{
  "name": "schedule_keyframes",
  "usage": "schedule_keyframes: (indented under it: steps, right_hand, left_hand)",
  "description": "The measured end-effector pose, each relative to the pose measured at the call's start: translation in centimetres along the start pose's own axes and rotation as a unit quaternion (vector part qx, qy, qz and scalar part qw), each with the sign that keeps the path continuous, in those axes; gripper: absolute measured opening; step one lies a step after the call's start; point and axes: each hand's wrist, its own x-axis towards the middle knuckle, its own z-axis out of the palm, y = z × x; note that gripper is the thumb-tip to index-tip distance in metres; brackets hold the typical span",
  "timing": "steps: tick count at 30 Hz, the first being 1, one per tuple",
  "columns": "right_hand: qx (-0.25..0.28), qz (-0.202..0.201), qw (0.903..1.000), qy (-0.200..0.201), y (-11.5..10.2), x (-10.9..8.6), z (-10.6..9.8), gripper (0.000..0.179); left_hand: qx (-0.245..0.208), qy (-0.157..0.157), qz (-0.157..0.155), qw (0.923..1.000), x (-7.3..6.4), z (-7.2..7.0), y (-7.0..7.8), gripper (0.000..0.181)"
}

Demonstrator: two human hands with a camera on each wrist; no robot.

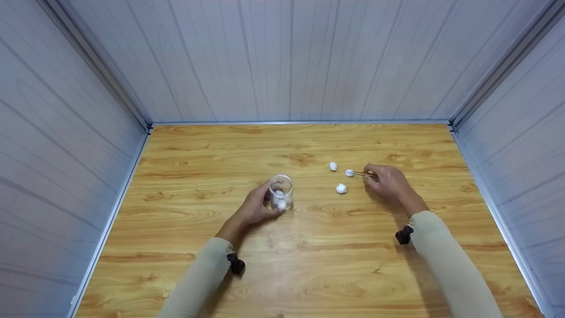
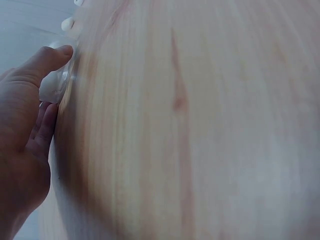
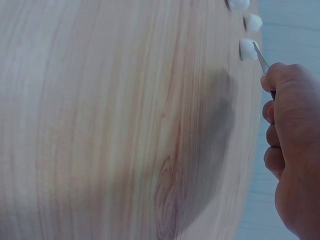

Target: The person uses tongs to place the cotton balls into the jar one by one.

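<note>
A clear glass jar (image 1: 287,194) stands on the wooden table with white cotton balls (image 1: 281,204) inside it. My left hand (image 1: 256,206) holds it from the left, thumb and fingers curved around its side, as the left wrist view also shows. In my right hand (image 1: 390,182) I grip thin metal tweezers (image 1: 363,173), pointing left. Their tips are at a cotton ball (image 1: 349,172); whether they squeeze it I cannot tell. Two more cotton balls lie close by, one farther back (image 1: 333,166) and one nearer (image 1: 341,188).
The wooden table (image 1: 309,274) is bounded by a pale panelled back wall (image 1: 282,62) and by side walls to the left (image 1: 53,168) and right (image 1: 521,141). A small black device (image 1: 236,263) sits at the left cuff and another (image 1: 404,235) at the right.
</note>
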Motion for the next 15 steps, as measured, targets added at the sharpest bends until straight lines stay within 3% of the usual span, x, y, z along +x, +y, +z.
schedule_keyframes:
  steps: [3, 6, 9, 13, 15]
  right_hand:
    - [-0.001, 0.000, 1.0000, -0.003, -0.1, 0.1, -0.3, 0.017]
    - [0.000, -0.006, 1.0000, -0.001, -0.2, 0.2, -0.6, 0.017]
    - [-0.002, -0.014, 0.9999, 0.004, -0.3, 0.4, -1.0, 0.016]
    - [-0.007, -0.018, 0.9998, 0.004, -0.3, 0.6, -1.4, 0.017]
    - [-0.004, -0.023, 0.9997, 0.008, -0.3, 0.6, -1.5, 0.017]
  left_hand:
    - [-0.007, -0.003, -0.003, 1.0000, -0.1, -0.4, 1.1, 0.082]
    - [-0.008, -0.002, 0.015, 0.9999, -0.2, -0.5, 1.3, 0.083]
    - [-0.004, -0.003, 0.013, 0.9999, -0.2, -0.5, 1.3, 0.084]
    - [0.001, -0.020, -0.030, 0.9994, -0.1, -0.7, 2.5, 0.087]
    - [0.001, -0.021, -0.029, 0.9993, 0.0, -0.5, 1.7, 0.089]
